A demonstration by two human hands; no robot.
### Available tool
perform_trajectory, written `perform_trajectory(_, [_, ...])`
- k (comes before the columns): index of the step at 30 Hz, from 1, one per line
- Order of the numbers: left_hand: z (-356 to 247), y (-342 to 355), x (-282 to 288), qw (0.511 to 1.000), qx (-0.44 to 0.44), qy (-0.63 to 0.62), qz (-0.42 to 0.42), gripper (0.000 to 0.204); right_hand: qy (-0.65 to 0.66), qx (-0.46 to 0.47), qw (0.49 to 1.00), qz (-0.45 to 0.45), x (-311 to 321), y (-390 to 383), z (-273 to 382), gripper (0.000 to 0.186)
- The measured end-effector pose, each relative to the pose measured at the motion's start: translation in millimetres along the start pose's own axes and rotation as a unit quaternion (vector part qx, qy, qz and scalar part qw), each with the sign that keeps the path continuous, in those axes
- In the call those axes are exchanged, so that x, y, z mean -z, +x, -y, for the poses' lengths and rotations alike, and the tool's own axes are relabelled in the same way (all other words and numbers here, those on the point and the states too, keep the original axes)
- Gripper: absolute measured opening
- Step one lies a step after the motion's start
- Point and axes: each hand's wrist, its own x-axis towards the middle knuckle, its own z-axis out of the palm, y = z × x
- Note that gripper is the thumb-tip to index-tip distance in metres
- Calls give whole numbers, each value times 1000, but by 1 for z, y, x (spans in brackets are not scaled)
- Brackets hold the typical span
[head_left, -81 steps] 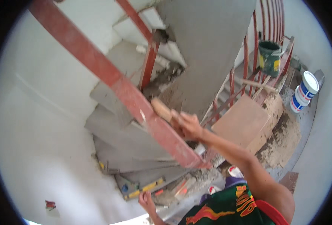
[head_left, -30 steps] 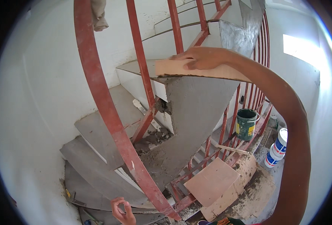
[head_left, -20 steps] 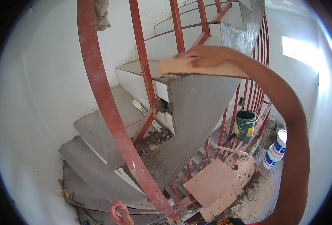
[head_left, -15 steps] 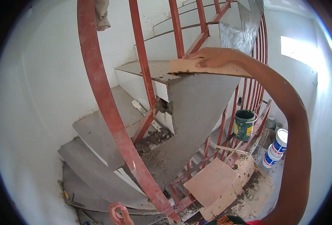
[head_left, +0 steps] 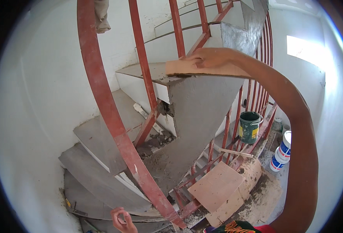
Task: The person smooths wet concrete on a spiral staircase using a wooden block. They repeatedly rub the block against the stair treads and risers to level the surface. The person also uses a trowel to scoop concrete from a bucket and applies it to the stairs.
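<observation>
My right hand (head_left: 208,58) grips a pale wooden board (head_left: 181,68) from above, its fingers over the upper edge. The board lies along the top of a grey mortared stair side (head_left: 202,99), its left end overlapping the corner of a stair tread (head_left: 138,71). Dark mortar clings to the board's lower edge. At the bottom, my left hand (head_left: 123,220) is loosely curled with a gap between thumb and fingers, and holds nothing. It is near the foot of a thick red metal rail (head_left: 119,134).
Thin red balusters (head_left: 143,54) rise between my left side and the steps. A rough mortar hollow (head_left: 165,108) breaks the stair side. Below right are a dark green bucket (head_left: 250,130), stacked white-and-blue tubs (head_left: 280,155) and a mortar-stained board (head_left: 217,184).
My right hand and the wooden board have shifted slightly left along the mortared side. The whole view has moved a little. My left hand stays curled near the bottom edge.
</observation>
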Motion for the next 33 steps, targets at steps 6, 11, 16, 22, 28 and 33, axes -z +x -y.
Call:
perform_trajectory(6, [0,4,-9,994,-57,-82,46,25,-28,5,999,-29,7,-12,-13,52])
perform_trajectory(11, [-19,14,-2,988,-85,-123,40,18,10,-68,954,-291,-22,-45,9,40])
perform_trajectory(16, [-53,25,-17,970,-200,-114,82,14,222,-60,824,-517,-211,-90,112,39])
perform_trajectory(22, [-160,22,-97,923,-209,-178,269,54,393,-31,824,-407,-327,-132,230,43])
perform_trajectory(28, [-150,43,-109,892,-148,-180,388,68,484,35,812,-324,-349,-132,251,42])
perform_trajectory(33, [-137,71,-129,865,-472,31,165,71,391,-185,782,-448,-415,-109,232,30])
